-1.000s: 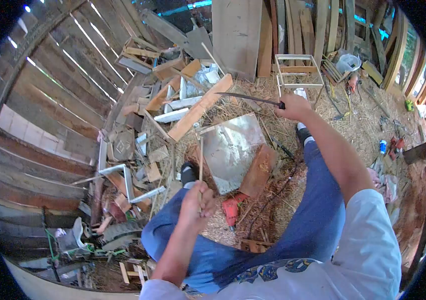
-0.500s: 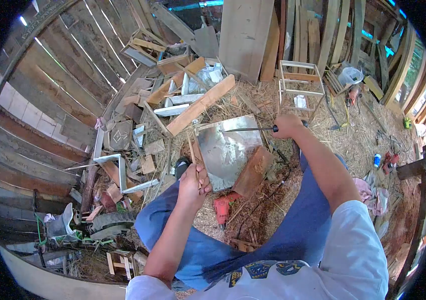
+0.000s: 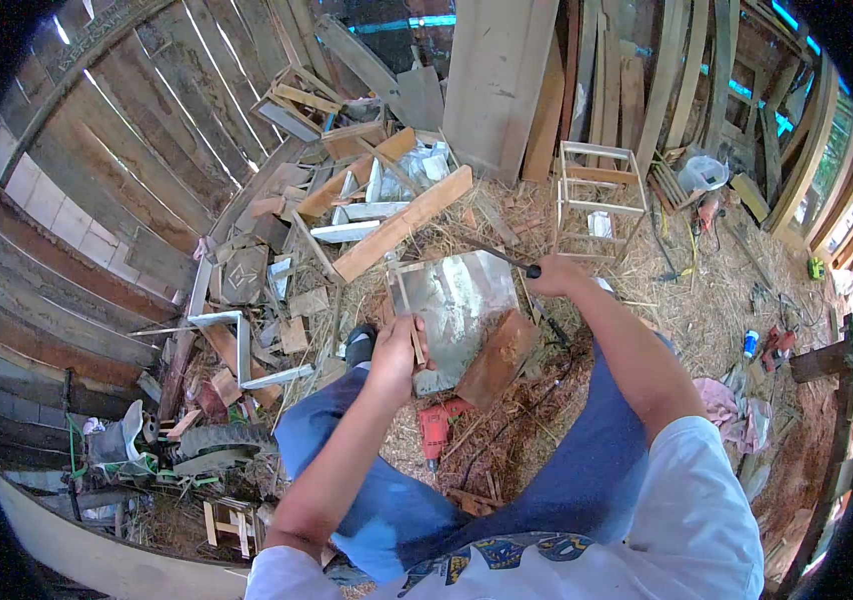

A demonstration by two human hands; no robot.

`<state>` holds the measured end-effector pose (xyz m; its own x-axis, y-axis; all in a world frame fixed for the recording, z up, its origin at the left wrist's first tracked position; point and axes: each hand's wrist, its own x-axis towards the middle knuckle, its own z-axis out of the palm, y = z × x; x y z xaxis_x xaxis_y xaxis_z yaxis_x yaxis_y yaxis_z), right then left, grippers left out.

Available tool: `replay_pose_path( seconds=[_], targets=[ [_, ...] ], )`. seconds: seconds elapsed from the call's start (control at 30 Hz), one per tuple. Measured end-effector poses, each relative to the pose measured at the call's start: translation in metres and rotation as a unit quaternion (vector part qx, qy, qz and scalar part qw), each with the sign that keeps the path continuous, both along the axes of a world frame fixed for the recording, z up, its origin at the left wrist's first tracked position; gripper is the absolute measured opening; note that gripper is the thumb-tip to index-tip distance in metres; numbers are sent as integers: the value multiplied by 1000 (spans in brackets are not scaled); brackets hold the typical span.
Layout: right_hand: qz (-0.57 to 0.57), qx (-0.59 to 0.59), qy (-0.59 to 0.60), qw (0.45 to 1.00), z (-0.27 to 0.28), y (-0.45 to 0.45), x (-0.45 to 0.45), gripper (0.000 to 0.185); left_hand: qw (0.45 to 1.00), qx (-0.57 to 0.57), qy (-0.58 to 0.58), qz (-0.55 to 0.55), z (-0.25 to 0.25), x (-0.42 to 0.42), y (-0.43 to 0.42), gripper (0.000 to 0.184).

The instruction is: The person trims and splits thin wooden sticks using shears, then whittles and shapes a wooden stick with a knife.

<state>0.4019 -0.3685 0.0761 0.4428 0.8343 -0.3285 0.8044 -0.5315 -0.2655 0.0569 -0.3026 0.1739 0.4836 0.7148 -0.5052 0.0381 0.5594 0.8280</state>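
Wood forms the thin stick (image 3: 404, 294), which is gripped near its lower end by the left hand (image 3: 400, 352). The fingers of this hand are curled tightly around it, pressed toward the palm. The stick is located above the pale, stained panel (image 3: 467, 285), near that panel's left edge; whether the two are touching cannot be made out. Its long axis is directed away from the body, with the far end tilted slightly to the left. The knife (image 3: 512, 262) is held by the right hand (image 3: 559, 277), whose fingers are wrapped around the dark handle. The blade is pointed forward and to the left from this fist, across the far right corner of the panel as viewed; its tip is blurred. The stick is thus positioned to the left of the right fingers, with a gap left between stick and blade. The left hand is the nearer to the stick, being in contact with it. A brown board (image 3: 500, 360) is placed at the panel's right side, and a red drill (image 3: 435, 432) is situated below the panel, toward the body.
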Motion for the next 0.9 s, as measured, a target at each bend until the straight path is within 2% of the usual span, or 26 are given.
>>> replay_pose_path(
  seconds=[0.03,0.1,0.2,0.23,0.27,0.3,0.37,0.43,0.5,0.57,0.67,0.73,0.8,0.83,0.9],
  targets=[
    [-34,11,51,998,1,6,0,49,1000,1,-2,-1,6,7,9,25],
    [-43,18,76,996,-4,17,6,46,996,83,-16,-38,16,22,35,26],
    [-52,24,98,994,-17,40,23,40,993,89,-46,-70,24,54,77,27],
    [-53,27,96,994,-16,49,24,37,993,84,-47,-68,16,65,91,27],
    [-74,88,43,992,-17,56,23,32,995,42,-51,-70,5,77,106,26],
    [-73,83,43,993,-24,69,28,32,996,0,-54,-71,-9,86,116,25],
    [-69,21,7,997,-42,102,52,35,998,3,-27,-62,-33,100,128,29],
    [-57,-26,22,998,-57,127,75,35,978,128,136,-90,-59,109,138,32],
    [-43,-64,40,996,-77,147,86,36,980,113,137,-89,-77,113,154,32],
    [-8,-54,0,998,-106,165,100,41,965,156,157,-139,-86,119,169,32],
    [46,-27,-33,998,-164,184,126,45,972,129,161,-111,-92,132,184,29],
    [63,-4,-32,997,-171,188,125,41,980,111,139,-87,-100,145,200,28],
    [104,49,-27,993,-189,193,129,40,957,186,210,-78,-106,159,215,27],
    [106,48,-25,993,-197,196,129,40,957,184,212,-78,-108,166,218,27],
    [85,41,24,995,-212,204,126,39,984,85,153,-39,-112,183,226,27]
  ],
)
